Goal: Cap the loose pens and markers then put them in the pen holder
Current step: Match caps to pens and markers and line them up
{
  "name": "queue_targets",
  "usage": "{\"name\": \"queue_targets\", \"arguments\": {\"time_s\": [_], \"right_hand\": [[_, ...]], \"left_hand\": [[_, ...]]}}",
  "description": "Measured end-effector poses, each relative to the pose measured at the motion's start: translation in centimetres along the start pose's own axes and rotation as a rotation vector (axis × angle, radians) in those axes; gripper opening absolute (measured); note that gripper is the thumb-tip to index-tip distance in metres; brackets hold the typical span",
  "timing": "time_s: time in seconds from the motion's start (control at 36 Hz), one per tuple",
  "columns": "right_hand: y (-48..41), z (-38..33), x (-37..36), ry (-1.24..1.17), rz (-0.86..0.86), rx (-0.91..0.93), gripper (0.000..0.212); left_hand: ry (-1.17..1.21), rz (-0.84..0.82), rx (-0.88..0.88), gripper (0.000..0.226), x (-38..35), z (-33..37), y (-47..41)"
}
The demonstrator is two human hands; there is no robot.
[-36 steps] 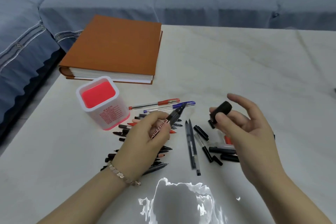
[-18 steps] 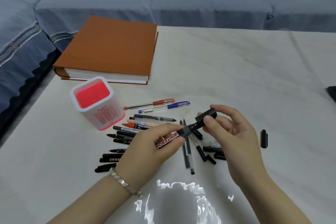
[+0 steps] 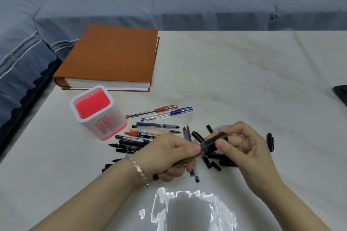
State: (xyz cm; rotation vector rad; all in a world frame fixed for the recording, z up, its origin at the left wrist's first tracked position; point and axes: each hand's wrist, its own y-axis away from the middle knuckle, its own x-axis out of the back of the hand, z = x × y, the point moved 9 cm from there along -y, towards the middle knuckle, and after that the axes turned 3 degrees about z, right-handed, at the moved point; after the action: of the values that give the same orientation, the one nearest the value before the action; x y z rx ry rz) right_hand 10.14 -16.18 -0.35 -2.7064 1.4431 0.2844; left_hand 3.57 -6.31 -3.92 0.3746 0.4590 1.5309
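Pens (image 3: 157, 125) lie loose on my pale table (image 3: 244, 80), with a blue sofa (image 3: 187, 5) behind and an orange book (image 3: 112, 56) and pen holder (image 3: 105, 125) at left. My left hand (image 3: 169, 155) grips a marker (image 3: 185, 163). My right hand (image 3: 244, 148) pinches a black cap (image 3: 216, 140) against the marker's end, between both hands.

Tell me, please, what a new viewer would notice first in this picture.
At the front centre, the left hand grips a marker while the right hand pinches its black cap. To the left stands the pink-and-white pen holder, with a thick orange book behind it.
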Motion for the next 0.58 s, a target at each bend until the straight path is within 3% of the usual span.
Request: {"name": "queue_targets", "arguments": {"time_s": [0.08, 0.14, 0.19, 0.22, 0.33, 0.47, 0.58], "right_hand": [[-0.4, 1.4, 1.7, 0.065, 0.075, -0.059, 0.022], [-0.8, 2.6, 2.9, 0.089, 0.150, -0.119, 0.016], [-1.3, 3.5, 3.4, 0.149, 0.170, -0.165, 0.014], [-1.7, 3.7, 3.7, 0.196, 0.174, -0.177, 0.014], [-2.8, 2.4, 6.6, 0.457, 0.280, -0.094, 0.019], [-2.6, 0.8, 11.9, 1.005, 0.390, -0.066, 0.018], [-2.4, 2.8, 14.6, 1.299, 0.388, -0.195, 0.031]], "left_hand": [[-0.191, 0.058, -0.086, 0.026, 0.6, 0.7, -0.8], [-0.626, 0.205, -0.282, 0.016, 1.6, 2.7, -1.1], [-1.058, 0.316, -0.376, 0.028, 1.6, 4.2, -1.2], [-1.133, 0.346, -0.383, 0.030, 1.7, 4.5, -1.3], [-1.164, 0.514, -0.520, 0.028, 3.3, 5.6, -2.7], [-1.311, 0.673, -0.358, 0.031, 8.6, 5.1, -6.3], [-1.422, 0.638, -0.246, 0.032, 10.3, 3.8, -8.4]]}}
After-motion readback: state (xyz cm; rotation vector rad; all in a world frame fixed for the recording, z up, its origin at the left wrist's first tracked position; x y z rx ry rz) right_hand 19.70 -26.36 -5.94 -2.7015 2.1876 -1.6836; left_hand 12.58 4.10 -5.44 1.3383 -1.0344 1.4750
